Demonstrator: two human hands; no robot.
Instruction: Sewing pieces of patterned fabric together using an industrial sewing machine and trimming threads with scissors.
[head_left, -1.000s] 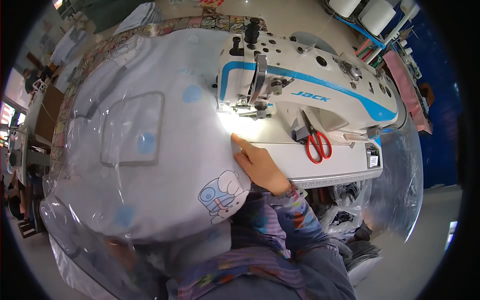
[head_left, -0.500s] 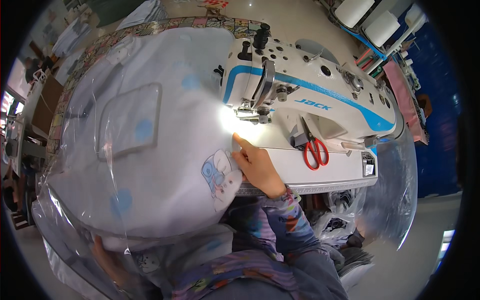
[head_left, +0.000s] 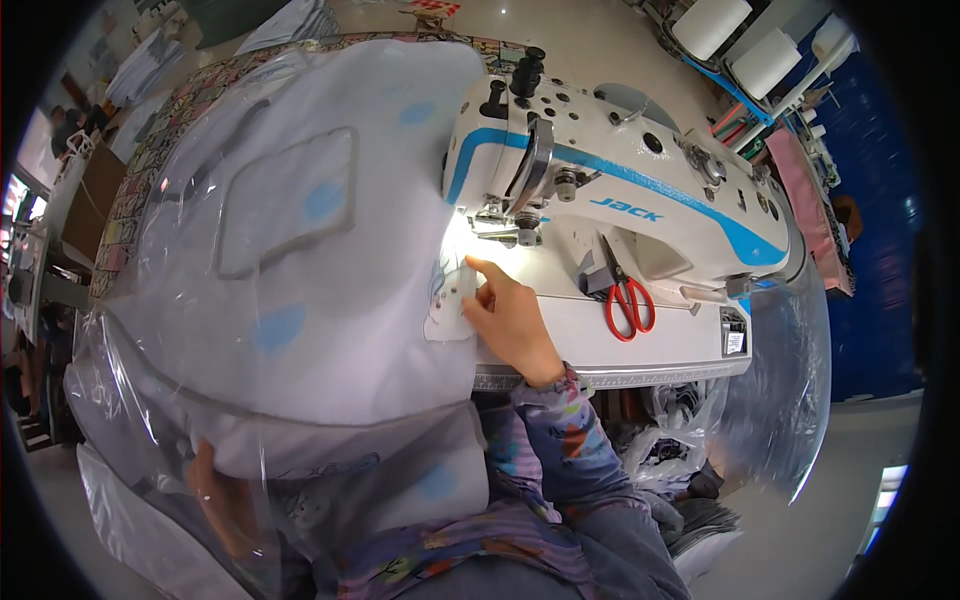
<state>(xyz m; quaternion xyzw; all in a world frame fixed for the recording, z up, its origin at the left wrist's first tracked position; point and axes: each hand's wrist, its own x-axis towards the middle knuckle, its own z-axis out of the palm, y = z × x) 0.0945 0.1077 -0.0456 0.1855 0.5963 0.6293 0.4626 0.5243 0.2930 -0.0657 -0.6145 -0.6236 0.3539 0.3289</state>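
A large white fabric piece (head_left: 390,350) with blue spots, a cartoon animal print and a grey-edged pocket shape spreads across the left of the table. Its right edge lies under the lit needle area of the white-and-blue sewing machine (head_left: 620,185). My right hand (head_left: 515,325) pinches that edge between thumb and index finger, just in front of the presser foot. My left hand (head_left: 222,500) is low at the left, behind clear plastic and against the folded near part of the fabric; its fingers are partly hidden and blurred.
Red-handled scissors (head_left: 630,305) lie on the machine bed. White thread cones (head_left: 710,28) stand at the back right. Clear plastic sheeting (head_left: 95,370) hangs on the left, and a plastic bag (head_left: 665,445) with dark scraps sits below the table.
The fabric has slid away from me toward the needle and turned, carrying the animal print up beside the presser foot. My right hand stays by the edge with its fingers more bent.
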